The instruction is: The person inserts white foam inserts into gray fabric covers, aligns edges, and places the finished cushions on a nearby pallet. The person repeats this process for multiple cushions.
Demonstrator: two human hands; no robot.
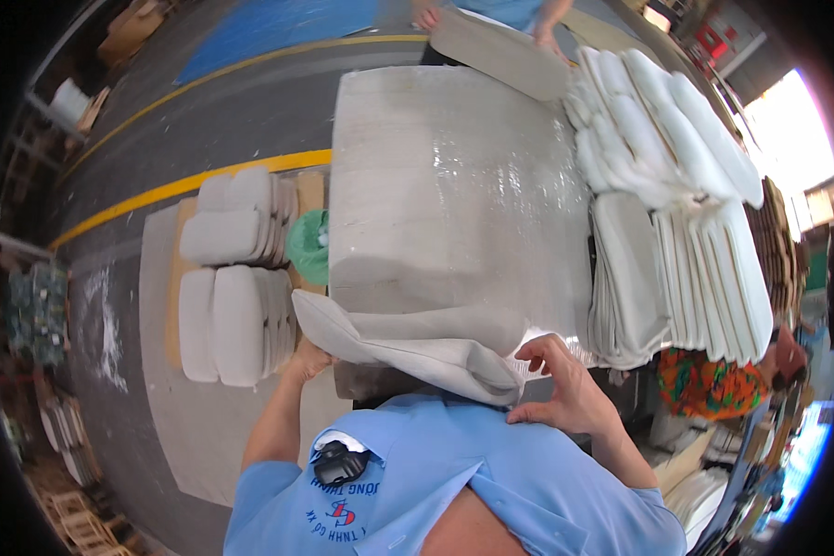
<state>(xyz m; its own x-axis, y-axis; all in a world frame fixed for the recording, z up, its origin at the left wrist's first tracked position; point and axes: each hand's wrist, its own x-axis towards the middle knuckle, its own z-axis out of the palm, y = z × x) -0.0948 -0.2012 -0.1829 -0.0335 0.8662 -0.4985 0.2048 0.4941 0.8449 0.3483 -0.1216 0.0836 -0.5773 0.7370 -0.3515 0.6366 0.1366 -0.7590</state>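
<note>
A light grey fabric cushion cover [417, 357] lies across the near edge of a work surface wrapped in clear film [454, 185], close against my body. My left hand [313, 359] is at the cover's left end, gripping its edge; some fingers are hidden behind the fabric. Beside the right end, my right hand [563, 385] has thumb and fingers spread, holding nothing. Part of the cover's near side is creased and folded.
Finished-looking grey cushions [241, 320] are stacked at left, near a green bag [309, 246]. Right of the surface stand folded grey covers [625, 278] and white padded pieces [658, 120]. Across from me, another person's hands hold a grey panel [500, 54].
</note>
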